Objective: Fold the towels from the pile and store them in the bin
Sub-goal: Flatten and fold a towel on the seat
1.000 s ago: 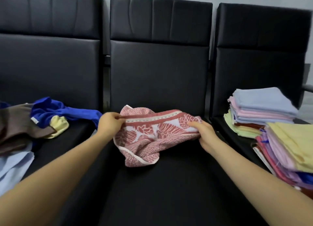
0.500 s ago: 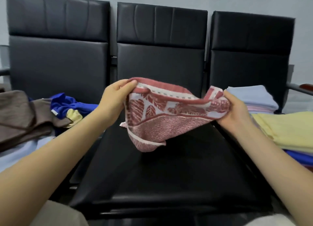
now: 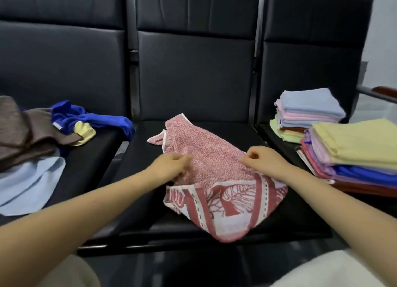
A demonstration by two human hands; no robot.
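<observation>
Red-and-white terry cloth fills the near part of the scene: a patterned towel with leaf print and striped border [image 3: 217,179] lies spread and rumpled on the middle black leatherette seat [image 3: 137,211], its bordered end hanging toward the seat's front edge, its speckled end reaching back toward the backrest. Both bare forearms come in from the near corners. The left hand [image 3: 171,167] sits on the towel's left side, fingers curled down into the fabric, and the cloth bunches there, so its grip looks closed on the towel. The right hand [image 3: 261,161] rests on the towel's right edge with fingers and thumb drawn together, pinching a fold of it.

To the right, on the next seat, stands a stack of folded towels topped by a pale yellow one [image 3: 356,151], with lilac, pink and blue layers below. Just behind it is a second folded stack with a light blue towel on top [image 3: 309,106]. On the left seat lies the unfolded pile: a pale blue cloth [image 3: 28,185] nearest, brown towels [image 3: 23,132] behind it, and a royal blue towel [image 3: 86,119] tangled with a small yellow cloth [image 3: 84,131]. Tall black padded backrests [image 3: 193,61] close the view.
</observation>
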